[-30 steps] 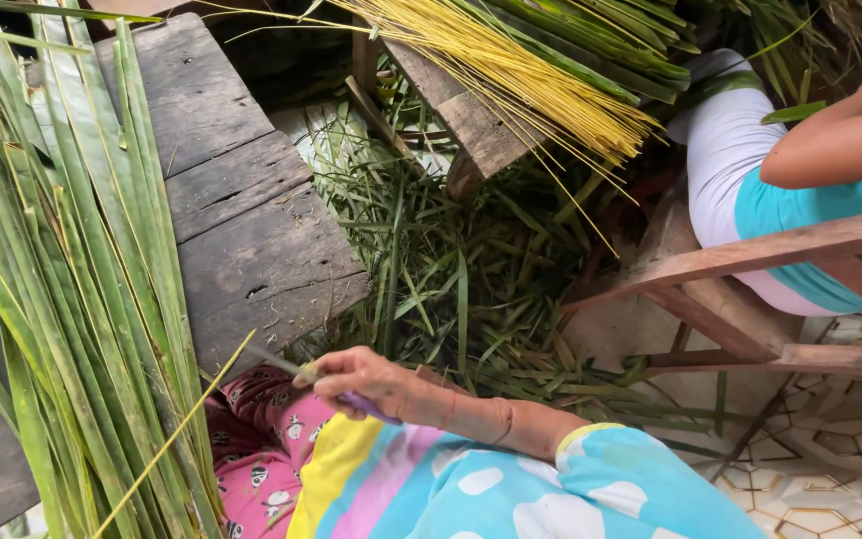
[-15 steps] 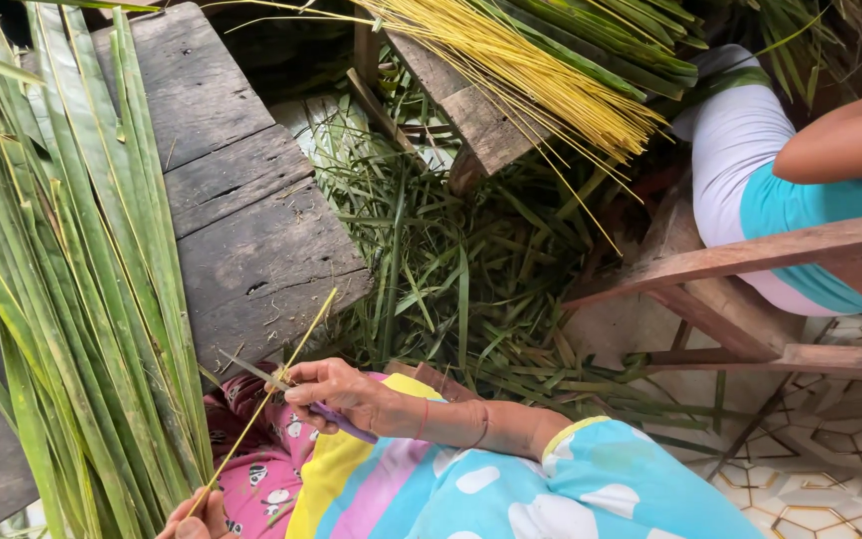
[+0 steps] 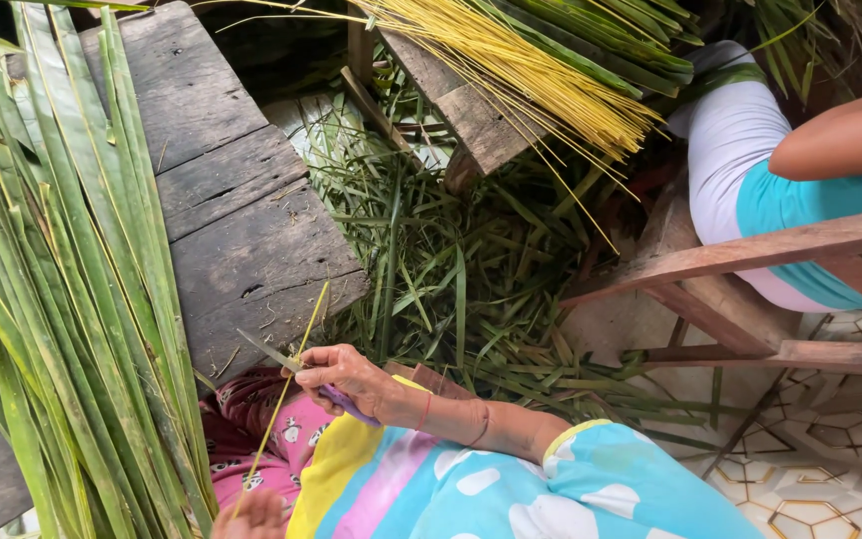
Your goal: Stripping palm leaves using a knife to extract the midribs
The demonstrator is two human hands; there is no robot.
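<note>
- Right hand [image 3: 343, 376] closed around a purple-handled knife [image 3: 296, 367], blade against a thin yellow rib [image 3: 291, 384].
- Left hand [image 3: 251, 514] pinches the rib's lower end.
- Stripped ribs [image 3: 521, 75] piled on the table [image 3: 471, 120]; many green leaves [image 3: 62, 279] remain unstripped.

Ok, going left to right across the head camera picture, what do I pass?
Long green leaves → grey wooden planks → right hand holding a purple-handled knife against a yellow leaf rib → cut green scraps on the floor → wooden chair frame, where another person in a turquoise top sits.
</note>
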